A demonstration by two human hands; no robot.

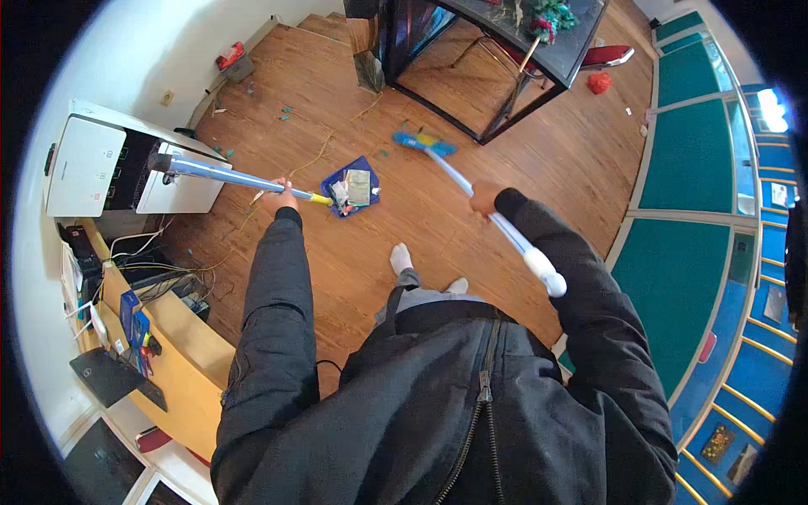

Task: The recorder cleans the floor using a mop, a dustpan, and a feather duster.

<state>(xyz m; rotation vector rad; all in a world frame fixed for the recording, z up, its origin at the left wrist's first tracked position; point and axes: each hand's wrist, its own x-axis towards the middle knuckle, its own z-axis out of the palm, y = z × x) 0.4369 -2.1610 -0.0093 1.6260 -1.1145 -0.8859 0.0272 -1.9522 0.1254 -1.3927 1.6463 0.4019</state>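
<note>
My left hand (279, 198) is closed around the pale blue handle of a long-handled dustpan (377, 197). The dark blue pan rests on the wooden floor and holds paper and other litter. In my right hand (487, 199) is the light blue handle of a broom (424, 142), whose blue and yellow bristle head is by the floor, slightly blurred, up and right of the dustpan. A yellow cable (328, 140) runs over the floor behind the dustpan.
Small green scraps (285, 113) lie on the floor. A black-framed table (584, 31) stands ahead, a red crumpled item (599, 83) beside it. A grey bin (238, 68) stands by the wall. At left are a white cabinet (85, 167) and a wooden desk (183, 322) with cables.
</note>
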